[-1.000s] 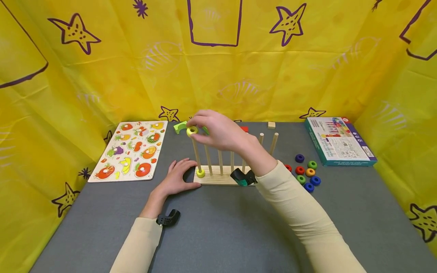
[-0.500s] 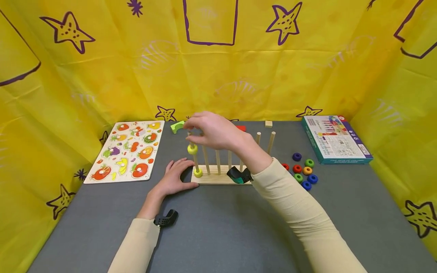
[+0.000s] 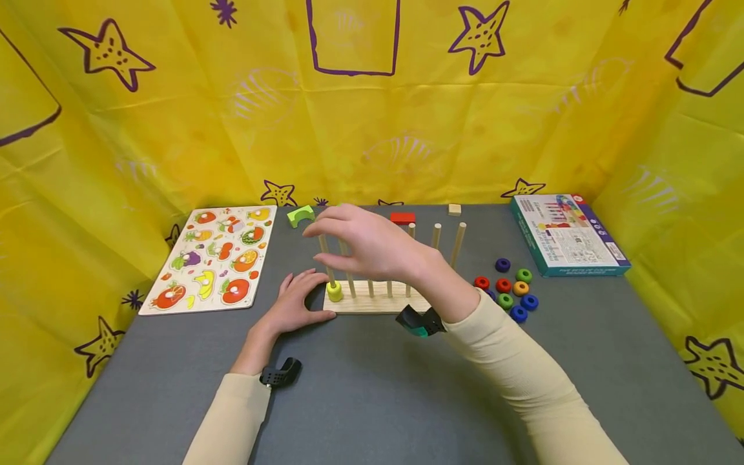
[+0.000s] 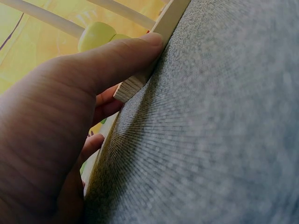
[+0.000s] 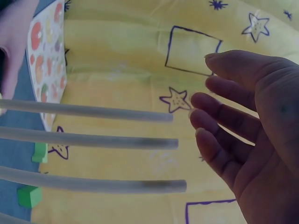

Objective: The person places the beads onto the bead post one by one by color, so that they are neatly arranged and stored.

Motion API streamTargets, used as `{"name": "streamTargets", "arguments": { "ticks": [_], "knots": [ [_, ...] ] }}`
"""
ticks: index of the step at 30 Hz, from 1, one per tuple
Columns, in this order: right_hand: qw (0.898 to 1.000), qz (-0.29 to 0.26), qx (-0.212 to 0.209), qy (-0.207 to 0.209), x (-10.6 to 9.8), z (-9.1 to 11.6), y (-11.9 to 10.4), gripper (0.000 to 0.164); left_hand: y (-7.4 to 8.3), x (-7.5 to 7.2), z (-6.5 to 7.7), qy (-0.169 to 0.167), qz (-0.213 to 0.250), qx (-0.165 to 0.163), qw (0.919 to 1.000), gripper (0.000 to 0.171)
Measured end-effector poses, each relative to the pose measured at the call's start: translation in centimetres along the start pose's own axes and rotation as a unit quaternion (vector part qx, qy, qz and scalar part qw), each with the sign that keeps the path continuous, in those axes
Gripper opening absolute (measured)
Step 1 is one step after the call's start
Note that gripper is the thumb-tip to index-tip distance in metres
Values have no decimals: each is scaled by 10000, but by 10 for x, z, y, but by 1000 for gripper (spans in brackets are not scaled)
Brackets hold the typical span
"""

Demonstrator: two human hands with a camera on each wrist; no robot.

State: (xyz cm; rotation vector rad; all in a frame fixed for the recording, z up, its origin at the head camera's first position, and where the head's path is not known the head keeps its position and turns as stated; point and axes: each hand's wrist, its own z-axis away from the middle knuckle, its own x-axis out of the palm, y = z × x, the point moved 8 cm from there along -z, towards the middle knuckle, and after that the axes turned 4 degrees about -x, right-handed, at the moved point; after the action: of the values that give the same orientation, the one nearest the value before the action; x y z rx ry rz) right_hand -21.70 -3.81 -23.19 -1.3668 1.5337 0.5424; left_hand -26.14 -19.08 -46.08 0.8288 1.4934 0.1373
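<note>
A wooden peg stand [image 3: 380,305] with a row of upright pegs stands mid-table. Two yellow rings [image 3: 334,292] sit stacked at the foot of its leftmost peg. My left hand [image 3: 296,305] holds the stand's left end, thumb along the front edge and fingers behind; the left wrist view shows the thumb [image 4: 126,53] on the wooden base. Over the left pegs hovers my right hand [image 3: 374,244], fingers loosely bent and nothing in them. In the right wrist view, the right hand [image 5: 261,116] is apart from the peg tips [image 5: 180,185].
Several loose coloured rings [image 3: 504,285] lie right of the stand. A fruit puzzle board [image 3: 194,278] is at the left, a game box [image 3: 572,236] at the back right. Behind the stand are a green arch block [image 3: 299,216], a red block [image 3: 403,218] and a small wooden block [image 3: 454,209].
My right hand has let go of a yellow ring, which slid down the leftmost peg onto the other yellow one. The left hand has stayed on the stand's end.
</note>
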Motion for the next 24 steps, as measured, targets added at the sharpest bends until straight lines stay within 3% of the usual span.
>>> {"name": "streamTargets", "arguments": {
  "ticks": [6,11,17,24],
  "knots": [
    [10000,-73,-40,0,8,19,-6,34,-2,-1,0,22,-88,-42,10000,72],
    [9986,-525,61,-84,24,49,-1,33,-5,2,1,-1,-113,-75,9999,70],
    [9914,-995,748,-407,48,92,16,35,-4,3,1,25,-82,-136,9999,71],
    [9810,-1306,1333,-531,59,137,31,37,-4,2,1,-5,-75,-199,9998,73]
  ]
}}
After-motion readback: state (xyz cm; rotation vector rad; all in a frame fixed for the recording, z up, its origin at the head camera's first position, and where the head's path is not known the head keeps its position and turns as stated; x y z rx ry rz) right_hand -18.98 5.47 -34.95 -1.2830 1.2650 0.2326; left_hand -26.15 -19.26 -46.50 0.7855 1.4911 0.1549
